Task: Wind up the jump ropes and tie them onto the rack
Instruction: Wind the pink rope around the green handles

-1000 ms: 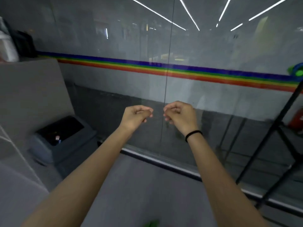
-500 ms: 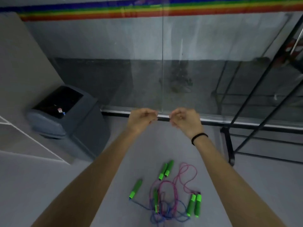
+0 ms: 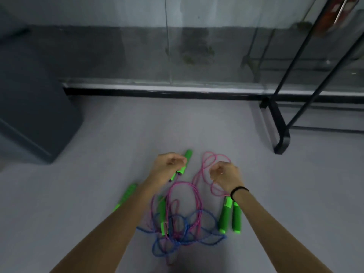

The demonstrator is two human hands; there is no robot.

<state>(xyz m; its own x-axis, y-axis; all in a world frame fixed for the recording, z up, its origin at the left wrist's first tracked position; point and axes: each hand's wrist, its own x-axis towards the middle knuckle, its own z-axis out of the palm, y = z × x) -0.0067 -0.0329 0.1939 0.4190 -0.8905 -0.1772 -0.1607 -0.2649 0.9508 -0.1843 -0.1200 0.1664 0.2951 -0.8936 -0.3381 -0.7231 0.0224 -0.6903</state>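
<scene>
Several jump ropes lie tangled on the grey floor: a pink rope (image 3: 189,194) looped over a blue rope (image 3: 197,231), all with bright green handles. Two handles (image 3: 229,217) lie side by side under my right wrist, one handle (image 3: 126,196) lies left of my left forearm, and another (image 3: 162,215) sits in the tangle. My left hand (image 3: 167,164) hovers with curled fingers over a further pair of handles (image 3: 186,160), holding nothing. My right hand (image 3: 224,175), also curled and holding nothing, is above the pink loops. The black metal rack (image 3: 281,133) stands at the right.
A dark grey bin (image 3: 29,115) stands on the floor at the left. A glass wall with a black and silver base rail (image 3: 157,89) runs across ahead. The rack's slanted bars (image 3: 307,46) rise at the upper right.
My view has tilted down from the glass wall to the floor. Both hands have dropped from chest height to just above the tangled ropes, still curled and a little further apart.
</scene>
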